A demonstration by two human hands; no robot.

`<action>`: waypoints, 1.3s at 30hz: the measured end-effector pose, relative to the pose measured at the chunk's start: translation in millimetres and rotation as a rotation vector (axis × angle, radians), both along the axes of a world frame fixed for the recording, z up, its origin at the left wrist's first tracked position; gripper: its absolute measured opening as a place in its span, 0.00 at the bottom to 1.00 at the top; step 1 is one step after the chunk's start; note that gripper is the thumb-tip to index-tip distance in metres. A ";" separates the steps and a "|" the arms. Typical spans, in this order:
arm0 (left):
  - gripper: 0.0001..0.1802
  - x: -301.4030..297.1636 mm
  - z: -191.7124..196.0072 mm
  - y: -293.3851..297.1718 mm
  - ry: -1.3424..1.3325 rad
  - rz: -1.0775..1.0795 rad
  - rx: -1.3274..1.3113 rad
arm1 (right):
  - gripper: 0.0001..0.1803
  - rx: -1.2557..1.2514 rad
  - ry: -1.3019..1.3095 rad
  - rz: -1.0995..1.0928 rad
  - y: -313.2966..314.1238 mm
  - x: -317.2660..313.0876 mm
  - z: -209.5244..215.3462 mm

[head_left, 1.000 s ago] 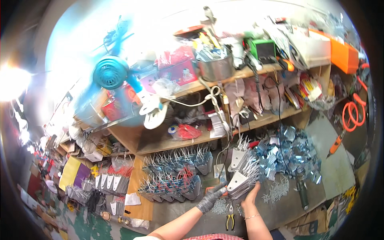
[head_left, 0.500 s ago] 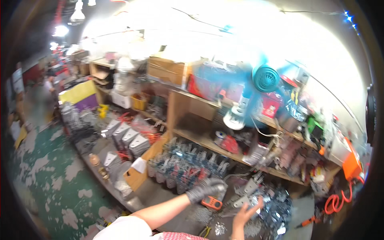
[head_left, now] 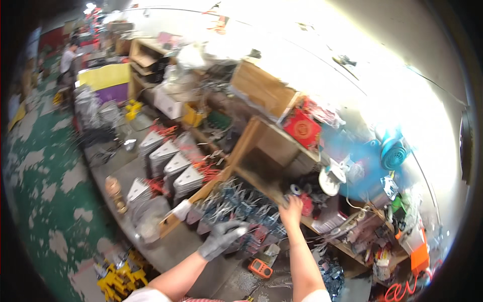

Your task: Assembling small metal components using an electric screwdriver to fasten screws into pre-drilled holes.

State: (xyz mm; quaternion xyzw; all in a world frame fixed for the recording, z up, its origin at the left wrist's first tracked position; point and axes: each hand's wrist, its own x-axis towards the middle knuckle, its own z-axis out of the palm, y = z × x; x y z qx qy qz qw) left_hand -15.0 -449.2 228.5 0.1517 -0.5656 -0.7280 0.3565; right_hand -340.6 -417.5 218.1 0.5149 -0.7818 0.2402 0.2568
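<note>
My left hand (head_left: 221, 239) wears a grey glove and hovers over the near side of a packed batch of dark parts with pale wire ends (head_left: 241, 201). Its fingers stretch to the right, apart from the thumb, and nothing shows in them. Bare, my right hand (head_left: 291, 211) reaches up to the front edge of the wooden shelf (head_left: 261, 185), at the batch's right end. Its fingers look apart and hold nothing visible; blur hides whether they touch the shelf. An orange handheld meter (head_left: 260, 268) lies on the bench between my forearms.
Left of a wooden divider (head_left: 201, 200) stand stacks of grey triangular plates (head_left: 177, 165) with orange-red wires. A blue fan (head_left: 393, 153) is at the right. Yellow parts (head_left: 121, 277) are heaped low on the left. Dark pieces (head_left: 329, 272) lie beyond my right forearm.
The view has swung right. My right hand has moved from the loose pieces on the bench up to the shelf edge. My gloved left hand has moved left, away from the meter.
</note>
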 end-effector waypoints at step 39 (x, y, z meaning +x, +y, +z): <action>0.18 -114.6 -68.9 -136.2 -0.095 -0.062 0.178 | 0.44 0.607 -0.197 -0.098 -187.1 -51.4 13.8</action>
